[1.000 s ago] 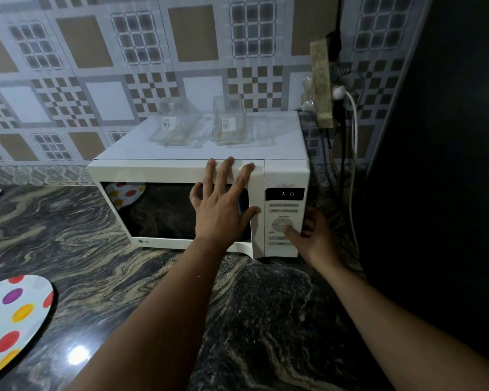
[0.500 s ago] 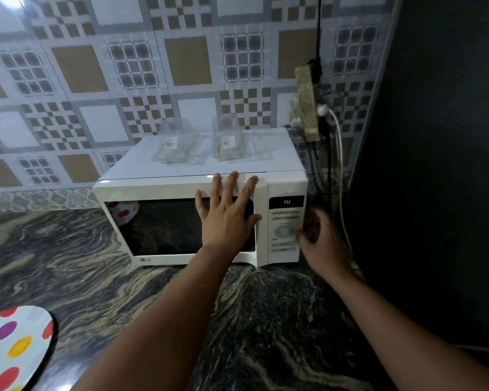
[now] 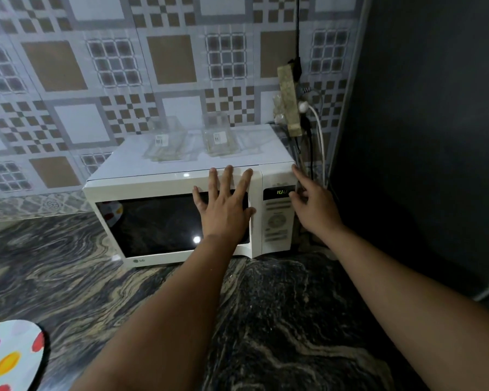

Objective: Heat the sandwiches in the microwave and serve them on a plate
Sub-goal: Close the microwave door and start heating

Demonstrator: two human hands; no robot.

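On a dark veined stone counter (image 3: 280,320) stands a boxy white microwave (image 3: 181,182), door closed. Left hand (image 3: 226,213) lies flat, fingers spread, on its glossy black door; right hand (image 3: 315,206), fingers loose, touches the right edge. A round polka-dot plate (image 3: 9,356) sits near left.

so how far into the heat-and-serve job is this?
Done: microwave door closed, green digits lit on the display. In hand: left hand flat against the door, right hand at the control panel's edge. Left: take the food out and serve it on the dotted plate, which holds nothing in view.
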